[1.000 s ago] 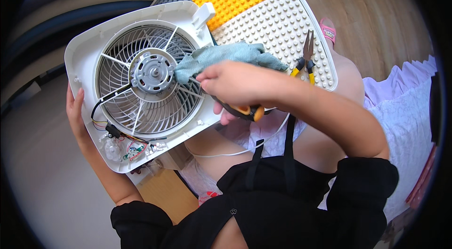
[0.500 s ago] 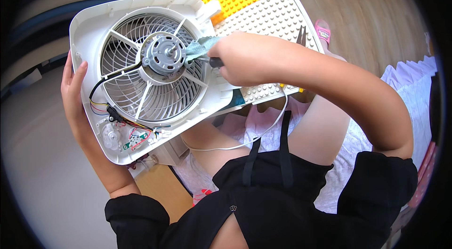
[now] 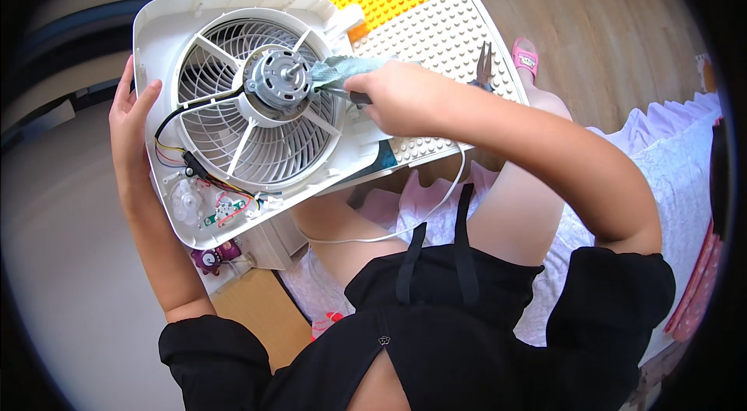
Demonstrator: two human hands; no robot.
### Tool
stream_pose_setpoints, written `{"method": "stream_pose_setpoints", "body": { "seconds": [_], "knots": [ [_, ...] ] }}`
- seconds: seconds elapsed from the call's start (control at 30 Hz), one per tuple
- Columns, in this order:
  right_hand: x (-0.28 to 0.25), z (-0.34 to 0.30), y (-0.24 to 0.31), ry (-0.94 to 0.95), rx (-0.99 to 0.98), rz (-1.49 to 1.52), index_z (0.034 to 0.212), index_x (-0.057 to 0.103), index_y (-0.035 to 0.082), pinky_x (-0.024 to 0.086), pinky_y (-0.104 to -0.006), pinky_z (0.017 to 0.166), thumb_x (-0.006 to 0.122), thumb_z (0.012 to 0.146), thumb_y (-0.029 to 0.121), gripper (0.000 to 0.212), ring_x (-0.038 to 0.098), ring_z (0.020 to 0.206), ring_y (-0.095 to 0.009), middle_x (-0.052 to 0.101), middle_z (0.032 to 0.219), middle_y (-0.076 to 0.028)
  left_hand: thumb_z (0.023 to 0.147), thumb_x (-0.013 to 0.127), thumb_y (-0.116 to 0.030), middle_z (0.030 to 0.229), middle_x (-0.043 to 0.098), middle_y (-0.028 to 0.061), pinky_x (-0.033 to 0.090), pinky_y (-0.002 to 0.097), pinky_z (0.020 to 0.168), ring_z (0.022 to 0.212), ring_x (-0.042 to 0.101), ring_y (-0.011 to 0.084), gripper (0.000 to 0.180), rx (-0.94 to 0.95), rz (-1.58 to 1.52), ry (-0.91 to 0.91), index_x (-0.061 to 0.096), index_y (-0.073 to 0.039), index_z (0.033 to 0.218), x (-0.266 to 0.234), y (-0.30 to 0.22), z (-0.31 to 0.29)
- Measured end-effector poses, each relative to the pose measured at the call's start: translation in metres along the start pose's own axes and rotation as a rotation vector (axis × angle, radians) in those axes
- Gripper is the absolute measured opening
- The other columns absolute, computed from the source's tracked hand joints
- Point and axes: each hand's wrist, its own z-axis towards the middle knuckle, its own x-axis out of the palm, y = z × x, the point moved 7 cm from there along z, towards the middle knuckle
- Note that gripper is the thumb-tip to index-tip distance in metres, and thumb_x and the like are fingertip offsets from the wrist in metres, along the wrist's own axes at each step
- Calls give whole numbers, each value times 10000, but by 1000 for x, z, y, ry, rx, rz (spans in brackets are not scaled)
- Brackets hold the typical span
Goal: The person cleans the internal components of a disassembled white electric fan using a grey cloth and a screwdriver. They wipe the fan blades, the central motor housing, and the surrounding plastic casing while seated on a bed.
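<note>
A white fan housing [image 3: 257, 213] is tilted over my lap and the table edge, its round grille and grey motor [image 3: 278, 80] facing me. My left hand [image 3: 131, 119] grips the housing's left edge, thumb at the front and fingers along the outer side. In my right hand [image 3: 389, 96] are a pale blue-green cloth [image 3: 342, 69] and a tool with a dark handle [image 3: 359, 98]. The cloth reaches the motor's right side, where the tool's metal shaft also points; its tip is hard to make out. Black and coloured wires [image 3: 202, 170] run to a small circuit board [image 3: 226, 210] at the lower left.
Beyond the housing is a studded table [image 3: 436, 34] with yellow and white sections. Pliers [image 3: 484, 69] lie there behind my right forearm. A white cord [image 3: 366, 240] loops across my lap. A purple figure [image 3: 214, 257] stands below the housing, and a pink slipper [image 3: 526, 55] shows at right.
The housing and my left hand have shifted right and slightly up. More of the pliers shows past my right forearm. My right hand keeps the cloth and tool at the motor.
</note>
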Motion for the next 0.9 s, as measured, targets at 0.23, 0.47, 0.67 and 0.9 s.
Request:
{"method": "stream_pose_setpoints", "body": {
  "seconds": [0.23,0.47,0.67,0.9],
  "knots": [
    [18,-15,11,-180,-15,-28,1093,539,-14,509,-454,663,550,806,102,310,628,745,-389,632,763,-223,715,553,11,1175,576,188,469,299,866,996,611,218,699,-78,-12,-7,361,40,1386,-8,9,0],
    [-7,-38,-11,142,227,349,1078,527,-35,505,-362,567,533,848,147,293,628,618,-256,624,721,-164,709,526,19,1187,573,185,470,292,860,1008,607,219,689,-57,48,-24,370,47,1379,-12,9,0],
    [25,-23,-61,-443,231,887,935,437,59,436,-263,522,653,747,159,303,513,604,-98,511,739,-28,724,533,25,1217,557,181,468,292,868,1036,595,219,674,-38,34,-63,373,44,1378,-15,16,5],
    [61,61,-20,-817,47,779,994,509,12,479,-394,765,703,666,182,418,581,842,-349,563,917,-184,733,539,32,1239,545,180,460,294,888,1058,587,219,665,-50,35,-50,372,47,1376,-17,20,4]
  ]
}}
